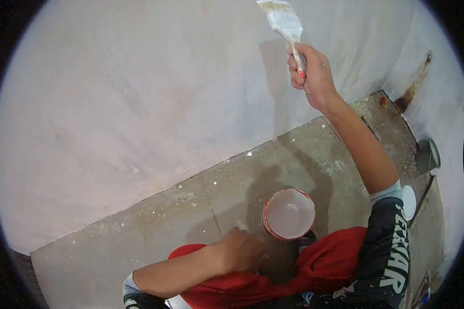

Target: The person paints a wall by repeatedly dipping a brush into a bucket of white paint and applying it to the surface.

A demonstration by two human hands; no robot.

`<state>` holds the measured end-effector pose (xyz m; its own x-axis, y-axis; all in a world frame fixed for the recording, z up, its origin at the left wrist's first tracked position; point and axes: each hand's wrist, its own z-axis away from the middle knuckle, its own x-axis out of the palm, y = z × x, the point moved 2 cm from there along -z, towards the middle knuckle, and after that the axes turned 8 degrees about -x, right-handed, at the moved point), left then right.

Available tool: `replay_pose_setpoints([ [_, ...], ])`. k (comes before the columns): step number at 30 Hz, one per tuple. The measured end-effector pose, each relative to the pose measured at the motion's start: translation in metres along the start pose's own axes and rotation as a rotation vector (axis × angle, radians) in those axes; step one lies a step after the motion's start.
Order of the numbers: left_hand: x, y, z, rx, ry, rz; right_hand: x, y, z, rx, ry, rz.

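My right hand (314,74) is closed round the handle of a paintbrush (286,23), held up in front of the wall. White paint coats the brush's ferrule and much of its pale bristles, and the tip points up and left. A red mark shows on the handle. My left hand (242,250) rests loosely by my knee, with its fingers partly hidden and nothing visible in it. Just right of it, a paint bucket (290,213) with a red-stained rim stands upright on the floor, with whitish paint inside.
The wall (139,92) has patchy whitish paint. Grey floor tiles (154,226) carry white drips. At the right stand a grey bucket (428,155) and a white round object (408,202), partly behind my sleeve. A small red item (383,102) lies near the corner, beside a brown-stained wall patch (415,87).
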<state>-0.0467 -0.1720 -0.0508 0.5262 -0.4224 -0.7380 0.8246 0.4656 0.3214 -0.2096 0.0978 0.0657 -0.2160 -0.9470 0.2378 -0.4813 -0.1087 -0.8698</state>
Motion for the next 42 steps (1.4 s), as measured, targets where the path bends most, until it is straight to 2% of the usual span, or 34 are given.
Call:
replay_pose_setpoints([
  [2,-0.001,-0.002,-0.005,-0.064,-0.059,0.015,0.0,0.007,0.0,0.004,0.003,-0.023],
  [4,-0.001,-0.004,-0.011,-0.13,-0.083,-0.025,-0.008,0.048,0.007,0.034,0.031,0.072],
  [8,-0.003,-0.006,-0.025,-0.163,-0.111,-0.002,-0.04,0.152,0.056,0.325,-0.025,0.252],
  [10,-0.004,-0.007,-0.03,-0.172,-0.143,-0.002,-0.057,0.189,0.086,0.49,0.02,0.255],
  [11,-0.006,-0.007,-0.03,-0.174,-0.146,-0.005,-0.063,0.196,0.093,0.489,0.022,0.25],
  [13,-0.008,-0.006,-0.031,-0.178,-0.136,0.003,-0.067,0.2,0.103,0.689,-0.01,0.189],
  [14,-0.007,-0.007,-0.031,-0.178,-0.136,0.004,-0.069,0.202,0.099,0.689,-0.011,0.188],
  [18,-0.008,-0.01,-0.033,-0.145,-0.075,0.031,-0.038,0.143,0.046,0.544,0.0,0.171],
  [20,-0.01,-0.009,-0.036,-0.152,-0.079,0.044,-0.02,0.088,0.019,0.453,-0.079,0.28],
  [23,-0.01,-0.009,-0.043,-0.161,-0.13,0.023,0.008,0.012,0.001,0.213,-0.089,0.072],
  [27,-0.013,-0.01,-0.047,-0.133,-0.12,0.037,0.017,-0.013,-0.009,0.104,-0.058,-0.026],
  [30,-0.012,-0.013,-0.046,-0.154,-0.137,0.029,0.001,0.059,0.004,0.214,-0.033,-0.002],
  [32,-0.009,-0.016,-0.046,-0.17,-0.125,0.024,-0.018,0.123,0.031,0.277,-0.014,0.173],
  [35,-0.01,-0.016,-0.045,-0.161,-0.09,0.048,-0.04,0.183,0.073,0.487,-0.029,0.103],
  [38,-0.014,-0.013,-0.044,-0.175,-0.18,0.022,-0.058,0.198,0.09,0.647,-0.047,0.115],
  [39,-0.01,-0.014,-0.044,-0.169,-0.105,0.037,-0.06,0.198,0.093,0.728,-0.038,0.125],
  [40,-0.008,-0.015,-0.044,-0.165,-0.028,0.053,-0.062,0.195,0.091,0.725,-0.039,0.126],
  [42,-0.005,-0.014,-0.042,-0.171,-0.017,0.061,-0.066,0.188,0.086,0.748,-0.001,0.107],
])
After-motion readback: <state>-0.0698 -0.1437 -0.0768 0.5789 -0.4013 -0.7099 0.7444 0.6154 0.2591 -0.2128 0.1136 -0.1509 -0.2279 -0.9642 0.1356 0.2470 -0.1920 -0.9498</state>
